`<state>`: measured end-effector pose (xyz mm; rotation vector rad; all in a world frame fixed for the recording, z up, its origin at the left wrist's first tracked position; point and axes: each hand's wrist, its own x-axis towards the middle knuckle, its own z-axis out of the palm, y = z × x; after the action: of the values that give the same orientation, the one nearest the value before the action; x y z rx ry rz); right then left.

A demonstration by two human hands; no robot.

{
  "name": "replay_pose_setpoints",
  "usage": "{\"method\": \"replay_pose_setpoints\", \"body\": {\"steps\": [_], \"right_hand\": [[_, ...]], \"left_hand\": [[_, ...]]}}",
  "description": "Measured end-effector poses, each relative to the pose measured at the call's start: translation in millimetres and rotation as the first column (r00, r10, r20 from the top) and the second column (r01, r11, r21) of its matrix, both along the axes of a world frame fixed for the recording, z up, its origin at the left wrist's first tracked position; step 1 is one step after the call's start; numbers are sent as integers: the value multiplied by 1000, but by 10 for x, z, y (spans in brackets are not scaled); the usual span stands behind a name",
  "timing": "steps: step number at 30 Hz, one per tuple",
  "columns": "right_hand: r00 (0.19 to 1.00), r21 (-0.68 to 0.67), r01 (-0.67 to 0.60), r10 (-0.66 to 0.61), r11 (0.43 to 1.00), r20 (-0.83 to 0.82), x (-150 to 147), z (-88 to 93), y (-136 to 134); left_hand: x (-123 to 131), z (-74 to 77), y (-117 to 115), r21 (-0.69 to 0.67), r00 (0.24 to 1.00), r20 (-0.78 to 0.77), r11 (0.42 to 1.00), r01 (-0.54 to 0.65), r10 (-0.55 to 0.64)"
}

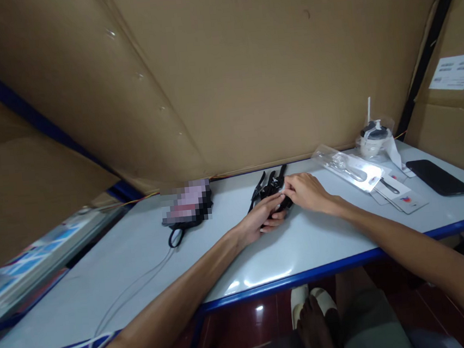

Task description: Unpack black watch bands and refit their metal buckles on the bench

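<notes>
Head view: left hand (263,218) curled around black tools (269,184), fingers clamped on the handles. Right hand (305,191) pinching the same tools, fingertips together. Tools mid-table (143,270), between pouch (188,203) and blister pack (349,171); phone (437,176) far right.

The tools (268,184) are set mid-table (142,259), between the left hand (261,217) and right hand (305,191). A pouch (188,205) is placed to their left, packets (350,171) to their right, a phone (437,176) farther right, a container (374,138) behind the packets
</notes>
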<state>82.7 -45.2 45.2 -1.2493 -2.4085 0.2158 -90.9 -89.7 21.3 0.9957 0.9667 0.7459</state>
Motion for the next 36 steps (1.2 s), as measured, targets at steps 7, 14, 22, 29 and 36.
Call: {"method": "replay_pose_setpoints", "body": {"steps": [7,14,22,29,36], "right_hand": [[999,-6,23,-22,1000,47,-18,18,-23],[995,49,-101,101,994,4,9,53,-58],[992,-44,-88,83,995,-97,-27,9,-22],[998,69,-60,60,996,3,23,6,4],[997,72,-67,64,995,50,10,-2,-31]], "left_hand": [[-15,-55,22,40,1000,-13,999,-4,5],[-3,-66,38,24,999,-27,999,-31,32],[-28,-53,65,-61,1000,11,998,9,-9],[-75,-77,97,-77,995,85,995,61,-55],[-81,-93,121,-95,997,60,994,47,-42]]}}
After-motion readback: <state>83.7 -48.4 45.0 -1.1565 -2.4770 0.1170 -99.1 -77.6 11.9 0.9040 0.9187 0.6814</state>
